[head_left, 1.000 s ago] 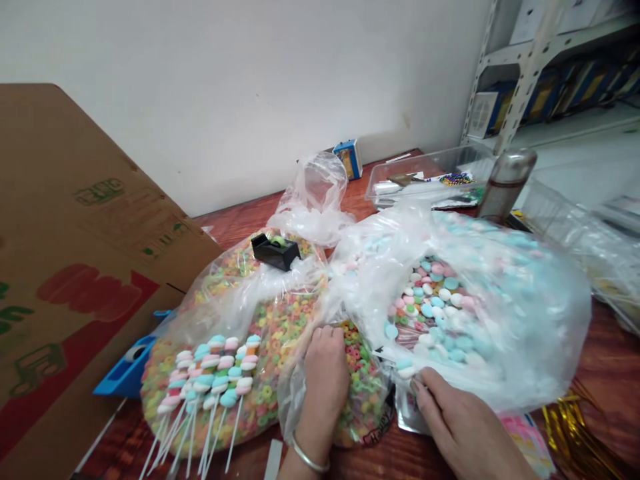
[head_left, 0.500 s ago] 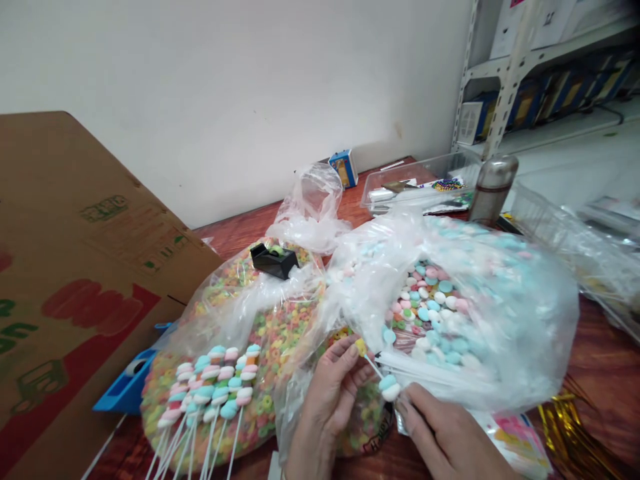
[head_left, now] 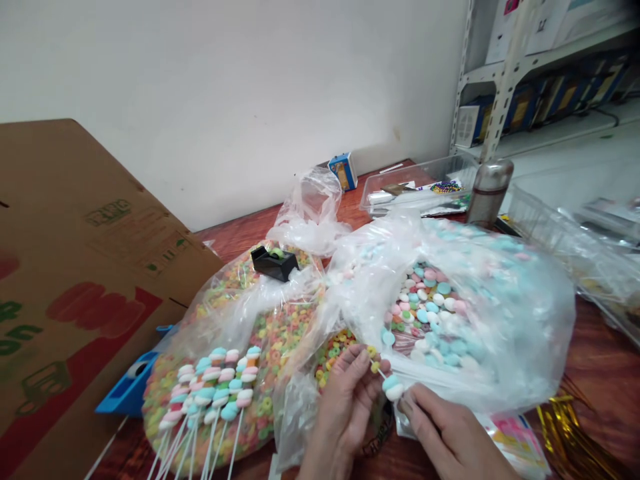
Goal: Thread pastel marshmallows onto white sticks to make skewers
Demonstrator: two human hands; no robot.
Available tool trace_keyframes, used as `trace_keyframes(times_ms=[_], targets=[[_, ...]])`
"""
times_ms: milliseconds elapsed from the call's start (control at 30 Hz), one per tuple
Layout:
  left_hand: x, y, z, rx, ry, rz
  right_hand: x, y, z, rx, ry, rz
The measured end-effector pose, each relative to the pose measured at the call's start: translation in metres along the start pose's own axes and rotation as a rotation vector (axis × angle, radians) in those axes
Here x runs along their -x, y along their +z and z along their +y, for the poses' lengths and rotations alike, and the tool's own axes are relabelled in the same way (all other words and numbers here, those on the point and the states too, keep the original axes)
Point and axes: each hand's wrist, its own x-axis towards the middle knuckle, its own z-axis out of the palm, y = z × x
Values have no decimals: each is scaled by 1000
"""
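Observation:
My left hand (head_left: 345, 400) pinches the upper end of a thin white stick (head_left: 381, 373) threaded with yellow cereal rings (head_left: 373, 357). My right hand (head_left: 445, 427) grips the same stick lower down, beside a pale blue and white marshmallow (head_left: 393, 388). Below the hands, a small open bag of coloured cereal rings (head_left: 333, 353) spills toward them. To the right sits a large clear bag of pastel marshmallows (head_left: 480, 320). A larger bag of cereal rings (head_left: 280, 333) on the left carries several finished marshmallow skewers (head_left: 210, 390).
A black tape dispenser (head_left: 274, 263) rests on the left bag. A cardboard sheet (head_left: 90, 280) fills the left side. Farther back are a plastic tray (head_left: 415, 187), a steel flask (head_left: 489, 193) and a metal shelf (head_left: 510, 73). Gold tinsel (head_left: 570, 433) lies front right.
My left hand has risen from the ring bag to the stick, and more yellow rings now show on it. The marshmallow has come into view at my right fingers. The view has tilted slightly.

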Motion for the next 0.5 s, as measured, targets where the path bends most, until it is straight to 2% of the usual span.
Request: trace_keyframes(times_ms=[100, 200, 400, 500], targets=[[-3, 1, -5, 94, 14, 80, 2, 2, 4, -12, -13, 23], [-4, 1, -6, 98, 33, 95, 3, 2, 7, -23, -13, 43], [-1, 3, -8, -35, 60, -81, 2, -1, 9, -23, 16, 48], [-1, 3, -9, -117, 138, -98, 3, -4, 10, -2, 7, 36]])
